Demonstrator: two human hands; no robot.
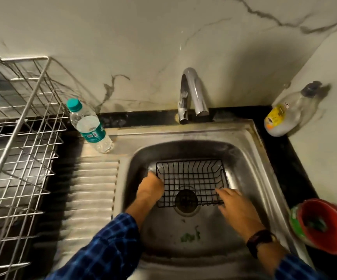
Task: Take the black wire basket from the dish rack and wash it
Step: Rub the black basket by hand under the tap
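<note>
Basket: the black wire basket [191, 181] sits open side up in the sink [250, 158], over the drain [186, 200], out of the dish rack [18, 150]; judged, ready for washing.
Left hand: the left hand [151, 187] has its fingers curled shut over the basket's left rim, apparently to steady it.
Right hand: the right hand [236, 207] lies at the near right corner, fingers spread flat and loose against the wire, not closed on it; blur hides finer detail.
Tap: the curved chrome tap [191, 93] stands beyond the fingers; no stream shows.
Materials: thin dark grid wire; dull, streaked steel basin with a ribbed drainboard left of the left fingers.
Worktop: a clear plastic bottle [88, 126] stands beyond the left fingers; a red tub [325, 225] sits right of the right wrist.
</note>
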